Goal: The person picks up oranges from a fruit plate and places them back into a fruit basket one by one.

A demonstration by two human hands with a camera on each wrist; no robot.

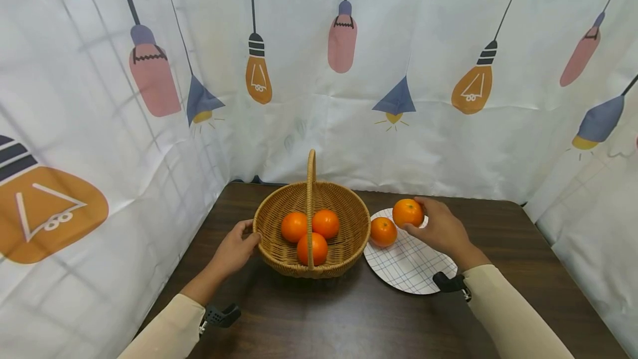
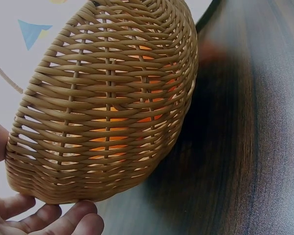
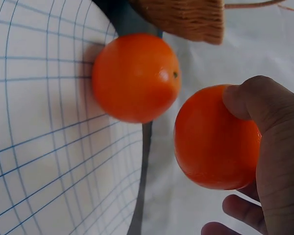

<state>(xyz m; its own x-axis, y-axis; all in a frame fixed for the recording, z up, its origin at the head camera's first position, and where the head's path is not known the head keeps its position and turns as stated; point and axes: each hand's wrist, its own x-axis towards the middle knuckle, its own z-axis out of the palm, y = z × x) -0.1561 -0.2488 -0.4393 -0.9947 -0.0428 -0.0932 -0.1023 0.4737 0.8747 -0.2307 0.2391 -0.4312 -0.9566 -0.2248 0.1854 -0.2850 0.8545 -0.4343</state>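
A wicker basket (image 1: 349,204) with a tall handle stands on the dark table, and three oranges lie inside it, one of them the front orange (image 1: 312,249). My left hand (image 1: 238,247) grips the basket's left rim, thumb over the edge and fingers against the outer weave (image 2: 103,107). Over a white plate (image 1: 408,270) with blue grid lines, my right hand (image 1: 443,229) holds an orange (image 1: 408,213) between thumb and fingers, raised off the plate in the right wrist view. Another orange (image 3: 136,78) rests on the plate, beside the basket.
The dark wooden table (image 1: 319,320) carries the basket left of the plate. A white curtain (image 1: 299,121) printed with lamps and bulbs hangs behind the table and along its sides. The basket's arched handle (image 1: 311,181) rises above its rim.
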